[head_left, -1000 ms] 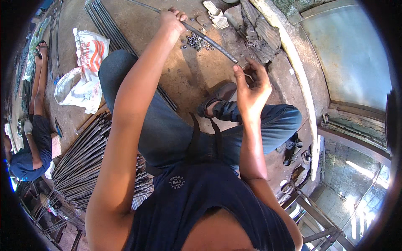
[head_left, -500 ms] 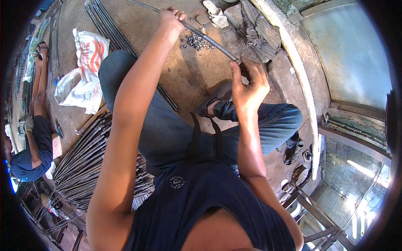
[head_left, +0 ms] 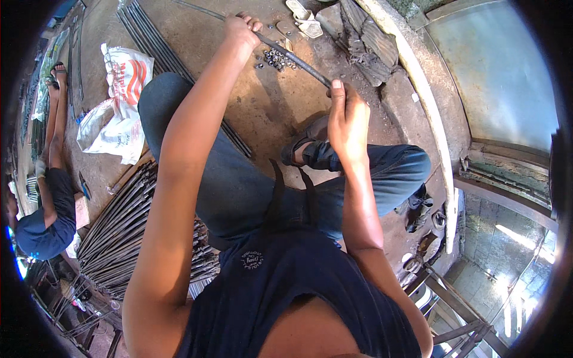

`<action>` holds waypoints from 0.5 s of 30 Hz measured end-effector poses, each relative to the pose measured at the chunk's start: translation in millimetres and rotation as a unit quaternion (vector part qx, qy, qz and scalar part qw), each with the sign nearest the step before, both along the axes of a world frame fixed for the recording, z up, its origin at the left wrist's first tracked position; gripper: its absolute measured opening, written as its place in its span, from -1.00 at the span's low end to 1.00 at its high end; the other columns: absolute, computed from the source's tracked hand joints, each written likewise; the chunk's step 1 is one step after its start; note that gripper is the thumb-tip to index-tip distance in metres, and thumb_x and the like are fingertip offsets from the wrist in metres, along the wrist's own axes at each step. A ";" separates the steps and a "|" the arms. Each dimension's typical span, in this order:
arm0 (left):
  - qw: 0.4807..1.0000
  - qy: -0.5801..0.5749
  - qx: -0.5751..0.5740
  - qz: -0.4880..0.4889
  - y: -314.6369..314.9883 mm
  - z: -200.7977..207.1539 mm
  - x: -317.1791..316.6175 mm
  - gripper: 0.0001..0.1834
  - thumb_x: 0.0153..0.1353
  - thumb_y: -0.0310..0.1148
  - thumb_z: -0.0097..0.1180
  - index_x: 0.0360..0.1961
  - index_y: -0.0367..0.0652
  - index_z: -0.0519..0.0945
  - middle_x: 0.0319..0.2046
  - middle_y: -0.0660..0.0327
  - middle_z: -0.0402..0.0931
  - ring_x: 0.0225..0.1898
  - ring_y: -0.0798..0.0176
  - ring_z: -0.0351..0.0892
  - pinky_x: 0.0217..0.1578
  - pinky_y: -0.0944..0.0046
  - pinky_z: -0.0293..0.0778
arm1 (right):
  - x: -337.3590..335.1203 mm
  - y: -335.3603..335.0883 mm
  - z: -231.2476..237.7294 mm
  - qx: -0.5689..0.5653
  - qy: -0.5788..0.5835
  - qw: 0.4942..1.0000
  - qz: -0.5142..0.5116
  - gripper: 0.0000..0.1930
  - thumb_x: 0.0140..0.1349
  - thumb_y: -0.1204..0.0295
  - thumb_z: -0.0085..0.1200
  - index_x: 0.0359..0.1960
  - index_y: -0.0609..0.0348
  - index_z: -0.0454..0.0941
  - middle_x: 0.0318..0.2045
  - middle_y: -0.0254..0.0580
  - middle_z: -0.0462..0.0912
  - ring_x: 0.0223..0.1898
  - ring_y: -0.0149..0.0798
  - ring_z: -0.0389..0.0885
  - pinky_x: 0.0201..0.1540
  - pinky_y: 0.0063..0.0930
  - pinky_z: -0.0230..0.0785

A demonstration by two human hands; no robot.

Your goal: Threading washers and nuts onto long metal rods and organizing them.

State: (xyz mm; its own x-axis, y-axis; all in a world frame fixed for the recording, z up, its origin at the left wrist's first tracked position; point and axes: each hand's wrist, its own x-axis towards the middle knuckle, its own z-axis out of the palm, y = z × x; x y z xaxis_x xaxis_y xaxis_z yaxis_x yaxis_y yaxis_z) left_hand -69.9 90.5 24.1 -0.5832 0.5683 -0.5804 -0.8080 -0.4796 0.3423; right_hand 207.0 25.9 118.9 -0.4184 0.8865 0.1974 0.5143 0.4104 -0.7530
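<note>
A long dark threaded rod (head_left: 302, 64) slants across from the upper left toward the right. My left hand (head_left: 242, 31) is wrapped round it partway along. Its lower right end disappears into my right hand (head_left: 349, 116), whose thumb lies along the top and whose fingers curl underneath. Whether a nut also sits in those fingers is hidden. Just below the rod, between my hands, a small heap of metal nuts (head_left: 276, 59) lies on the floor.
Several dark rods (head_left: 156, 42) lie left of my left arm, near a white sack (head_left: 126, 74). A large bundle of rods (head_left: 116, 224) fills the lower left. Pale sandals (head_left: 304, 21) and a curved pale pole (head_left: 427, 98) lie beyond. Another person (head_left: 45, 221) sits far left.
My right hand has closed on the rod's end, its fingers curling under and thumb pressing down, where before they were spread. The rod and left hand have shifted slightly left.
</note>
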 end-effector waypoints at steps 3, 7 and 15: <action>1.000 0.008 -0.007 -0.010 -1.0 -2.0 1.4 -0.66 0.38 -0.21 -0.41 -0.46 -0.19 0.26 -0.81 0.35 0.01 -0.80 0.39 -0.04 -0.77 0.41 -0.03 | 6.8 1.6 1.5 0.061 0.002 0.997 0.055 -0.74 0.28 0.36 0.01 -0.38 0.39 0.50 -0.51 0.17 0.53 -0.47 0.16 0.53 -0.42 -0.17 0.33; 1.000 0.003 -0.011 -0.014 -0.9 -2.4 0.4 -0.69 0.36 -0.25 -0.42 -0.46 -0.19 0.26 -0.81 0.34 0.02 -0.81 0.39 -0.03 -0.76 0.39 -0.01 | 14.0 -1.5 2.8 0.124 -0.034 0.989 0.068 -0.81 0.21 0.45 0.07 -0.26 0.38 0.54 -0.46 0.09 0.55 -0.44 -0.02 0.57 -0.34 -0.30 0.38; 1.000 0.005 -0.013 -0.017 -2.8 5.2 0.2 -0.71 0.35 -0.29 -0.41 -0.45 -0.21 0.26 -0.82 0.35 0.01 -0.81 0.38 -0.03 -0.75 0.39 -0.01 | 24.5 0.5 -9.2 -0.334 0.367 0.869 -0.001 -0.81 0.18 0.65 0.07 -0.15 0.38 0.56 -0.33 -0.20 0.63 -0.36 -0.43 0.54 -0.22 -0.57 0.40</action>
State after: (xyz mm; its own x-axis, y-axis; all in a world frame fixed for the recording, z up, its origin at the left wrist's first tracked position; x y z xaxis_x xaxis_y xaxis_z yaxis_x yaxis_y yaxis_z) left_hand -69.7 87.7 29.3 -0.5696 0.5726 -0.5896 -0.8201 -0.4434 0.3617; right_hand 231.5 26.4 109.8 -0.3958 0.9064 -0.1477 -0.2037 -0.2434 -0.9483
